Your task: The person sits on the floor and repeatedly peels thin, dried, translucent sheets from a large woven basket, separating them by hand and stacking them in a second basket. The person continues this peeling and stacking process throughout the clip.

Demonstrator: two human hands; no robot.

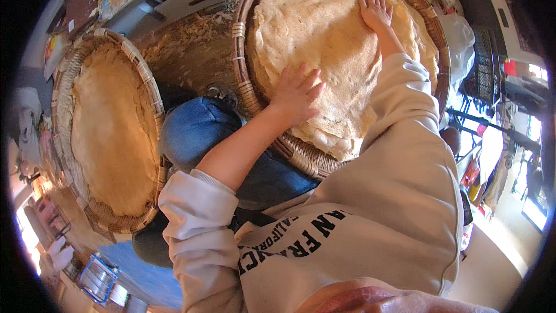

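A wide stack of thin, pale-brown flatbreads [321, 21] fills a round wicker basket [239, 58] in front of me. My left hand [295, 93] lies spread over the stack's near left part, close to the rim. Farther off, my right hand [375, 12] rests palm down on the top sheet towards the far right, its fingers apart. Neither hand grips anything. The top sheet is wrinkled, and its edges are uneven and flaky along the right and near sides.
To the left stands a second wicker basket [141, 58] holding more flatbread [113, 130]. My blue-clad knee [202, 126] is between the two baskets. Crumbs and scraps [191, 34] lie on the brown surface behind. A clear plastic bag [461, 48] sits beyond the right rim.
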